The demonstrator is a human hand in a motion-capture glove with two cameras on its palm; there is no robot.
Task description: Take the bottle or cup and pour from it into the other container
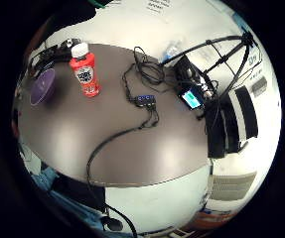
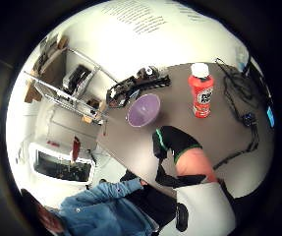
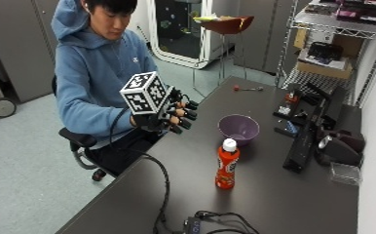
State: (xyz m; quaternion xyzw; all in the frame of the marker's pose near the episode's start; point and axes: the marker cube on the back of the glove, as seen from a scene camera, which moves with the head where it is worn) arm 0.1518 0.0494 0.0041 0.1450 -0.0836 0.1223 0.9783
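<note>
A red bottle [image 3: 227, 169] with a white cap stands upright on the dark table [image 3: 266, 204], and a purple bowl [image 3: 238, 128] sits just behind it. My gloved right hand [image 3: 175, 116] hovers above the table's near edge, to the left of both, fingers loosely curled and holding nothing. In the little finger side palm view the bottle [image 1: 85, 69] stands beside the bowl [image 1: 42, 86]. The thumb side palm view shows the bottle [image 2: 201, 96], the bowl [image 2: 143, 109] and a gloved finger [image 2: 172, 142] of my hand.
A black cable with a small hub [image 3: 194, 225] lies at the table's near end. Black devices and stands [image 3: 308, 131] line the far side by the wall. A wire shelf [image 3: 330, 44] stands behind the table.
</note>
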